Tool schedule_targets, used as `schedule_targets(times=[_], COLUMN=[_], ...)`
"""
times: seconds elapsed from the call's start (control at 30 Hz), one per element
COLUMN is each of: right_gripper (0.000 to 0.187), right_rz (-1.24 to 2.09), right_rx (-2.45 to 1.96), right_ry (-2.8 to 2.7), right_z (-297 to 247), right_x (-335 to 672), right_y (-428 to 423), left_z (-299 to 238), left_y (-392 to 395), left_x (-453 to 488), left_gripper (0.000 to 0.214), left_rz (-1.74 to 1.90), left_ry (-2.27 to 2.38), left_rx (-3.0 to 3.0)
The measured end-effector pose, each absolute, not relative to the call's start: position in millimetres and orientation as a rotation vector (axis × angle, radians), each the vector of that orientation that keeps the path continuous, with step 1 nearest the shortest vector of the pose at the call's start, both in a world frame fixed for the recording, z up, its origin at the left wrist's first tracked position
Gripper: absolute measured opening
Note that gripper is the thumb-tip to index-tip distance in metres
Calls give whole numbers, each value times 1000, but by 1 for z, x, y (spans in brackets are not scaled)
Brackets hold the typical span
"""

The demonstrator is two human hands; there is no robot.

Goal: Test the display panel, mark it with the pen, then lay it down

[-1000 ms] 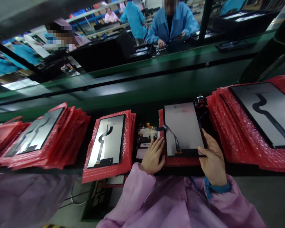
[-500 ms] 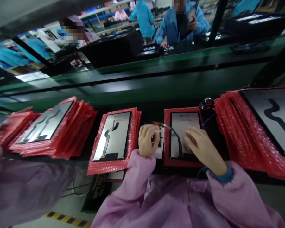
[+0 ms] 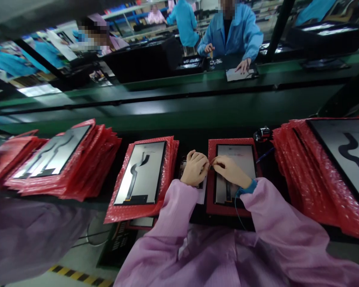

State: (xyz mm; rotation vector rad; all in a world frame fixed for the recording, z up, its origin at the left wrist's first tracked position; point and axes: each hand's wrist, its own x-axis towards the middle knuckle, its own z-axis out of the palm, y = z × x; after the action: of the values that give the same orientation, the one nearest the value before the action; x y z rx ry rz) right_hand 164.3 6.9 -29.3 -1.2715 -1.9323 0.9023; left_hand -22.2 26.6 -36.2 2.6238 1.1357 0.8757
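Note:
My left hand (image 3: 195, 168) is closed, its fingertips at the left edge of the red pad under a flat display panel (image 3: 242, 153). Fingertip to fingertip with it, my right hand (image 3: 231, 170) is in a pinch above the panel. Between them is the free end of the panel's ribbon cable, mostly hidden by my fingers. The lower part of this dark ribbon cable (image 3: 228, 193) shows on the panel below my right hand. Under my left hand lies a white printed sheet or card (image 3: 201, 197), partly covered.
Left of my hands another display panel (image 3: 146, 171) lies on red bubble bags. Stacks of red bubble bags (image 3: 95, 159) with panels stand further left and at right (image 3: 299, 171). A blue pen (image 3: 265, 154) lies by the right stack. Across the bench a co-worker (image 3: 231, 32) handles a panel.
My right hand has moved left across the panel and met my left hand at the ribbon cable's end. Opposite, the co-worker has put a panel down on the bench.

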Motion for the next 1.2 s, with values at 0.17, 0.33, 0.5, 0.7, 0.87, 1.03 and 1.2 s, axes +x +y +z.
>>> schedule_targets(times=[0.17,0.33,0.5,0.7,0.87,1.03,1.2], right_gripper=[14,12,16,21,44,36,33], right_rz=[907,925,955,1018,983,574,395], right_rx=[-1293,-1328,-1330,-1315,-1399,-1789,-2036], right_ry=[-1880,-1838,-1833,-1873,-1792,-1492,-1392], right_z=[-32,-34,-32,-29,-26,-30,-43], right_x=[158,156,155,161,194,243,260], right_y=[5,4,4,5,11,23,36], left_z=[-38,-42,-44,-43,-43,-43,-63], left_y=[26,27,26,27,27,-29,-86], left_x=[-18,-17,-14,-15,-20,-2,24], left_gripper=[21,22,23,24,29,36,74], left_rz=[872,848,899,926,1714,1775,762], left_ry=[1138,1161,1195,1216,1565,1482,1235], left_rx=[2642,2667,2689,2557,1831,1917,2352])
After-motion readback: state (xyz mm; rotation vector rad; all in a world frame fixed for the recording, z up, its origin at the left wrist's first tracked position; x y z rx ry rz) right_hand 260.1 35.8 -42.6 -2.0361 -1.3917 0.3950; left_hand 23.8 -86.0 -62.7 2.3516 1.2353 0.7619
